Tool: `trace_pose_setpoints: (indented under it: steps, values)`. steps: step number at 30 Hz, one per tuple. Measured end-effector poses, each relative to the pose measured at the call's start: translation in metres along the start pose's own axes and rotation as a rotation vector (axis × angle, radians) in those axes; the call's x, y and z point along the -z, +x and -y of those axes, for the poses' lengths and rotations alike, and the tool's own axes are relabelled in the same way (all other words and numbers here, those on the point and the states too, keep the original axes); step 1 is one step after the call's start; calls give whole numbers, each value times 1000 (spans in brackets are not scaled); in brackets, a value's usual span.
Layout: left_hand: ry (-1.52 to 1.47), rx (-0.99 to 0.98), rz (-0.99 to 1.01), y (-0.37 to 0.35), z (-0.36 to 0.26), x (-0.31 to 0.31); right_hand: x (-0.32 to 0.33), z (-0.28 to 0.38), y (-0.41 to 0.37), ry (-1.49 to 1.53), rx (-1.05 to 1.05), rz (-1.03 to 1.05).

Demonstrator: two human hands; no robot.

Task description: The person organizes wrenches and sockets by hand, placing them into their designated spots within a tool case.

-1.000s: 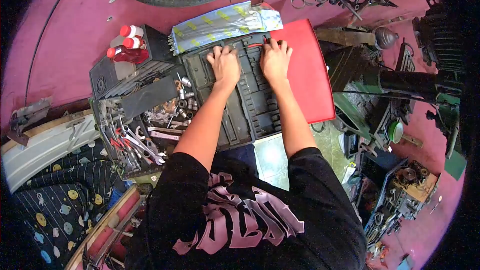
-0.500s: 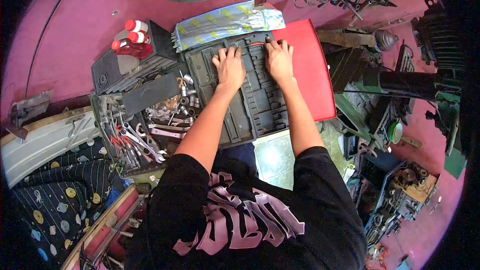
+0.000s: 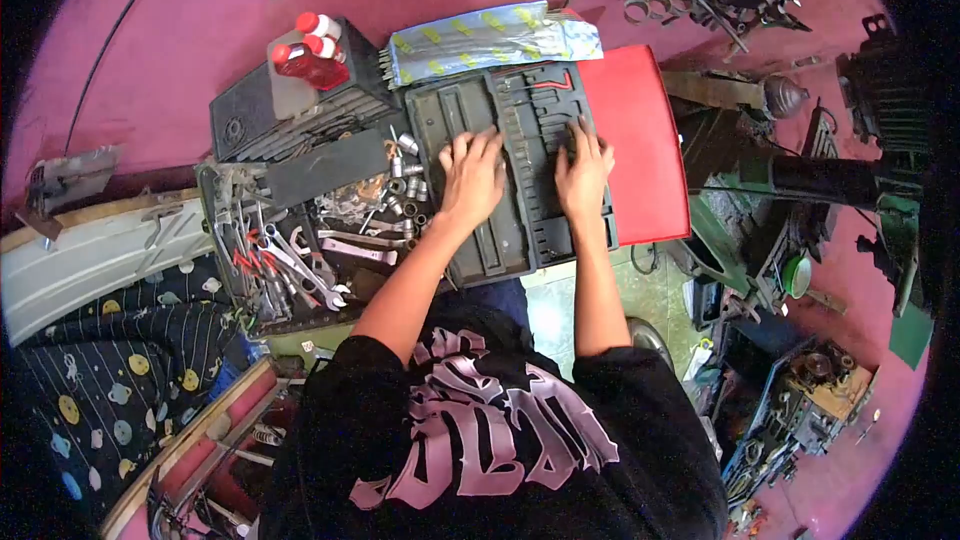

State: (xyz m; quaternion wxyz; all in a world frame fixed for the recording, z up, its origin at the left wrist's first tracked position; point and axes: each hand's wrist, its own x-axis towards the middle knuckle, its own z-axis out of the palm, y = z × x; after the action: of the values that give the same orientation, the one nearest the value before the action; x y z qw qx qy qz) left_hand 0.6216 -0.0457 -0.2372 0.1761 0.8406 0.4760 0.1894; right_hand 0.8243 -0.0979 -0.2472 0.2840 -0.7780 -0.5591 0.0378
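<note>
A black moulded tool case (image 3: 510,235) with two slotted halves lies in front of me. My left hand (image 3: 473,180) rests on its left half, fingers apart and pointing away from me, holding nothing that shows. Over the small slots of the right half is my right hand (image 3: 585,175), its fingers slightly bent and apart, with nothing seen in it. A bent red-handled piece (image 3: 553,84) sits at the far end of the right half, beyond my fingers. Against the case's right side lies a flat red panel (image 3: 635,140).
A blue and yellow plastic packet (image 3: 495,43) lies along the far edge. To the left are wrenches (image 3: 300,265), sockets (image 3: 405,185) and a black box (image 3: 245,120) with red bottles (image 3: 320,65) on top. Green machinery (image 3: 890,185) stands on the right.
Both hands have drawn back toward me from the far part of the case. The red-handled piece near my right fingers is now uncovered. The view has shifted a little.
</note>
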Motion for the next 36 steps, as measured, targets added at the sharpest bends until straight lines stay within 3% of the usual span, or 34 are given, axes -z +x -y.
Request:
trace_pose_setpoints:
  steps: [6, 10, 18, 25, 29, 36]
  values:
    - [-103, -58, 134, -74, 31, 54, 13, 27, -90, 134, -57, 97]
    - [-110, 57, 151, -129, 58, 92, 20, 52, -122, 158, 57, 178]
    - [-110, 239, -37, -194, 121, 157, 6, 123, -103, 106, 248, 173]
    - [-164, 384, -209, -256, 188, 205, -29, 225, -94, 120, 332, 132]
    - [-87, 563, -338, -303, 240, 221, -62, 290, -123, 127, 402, 260]
    - [-34, 845, -377, -366, 323, 242, -105, 392, -176, 161, 544, 521]
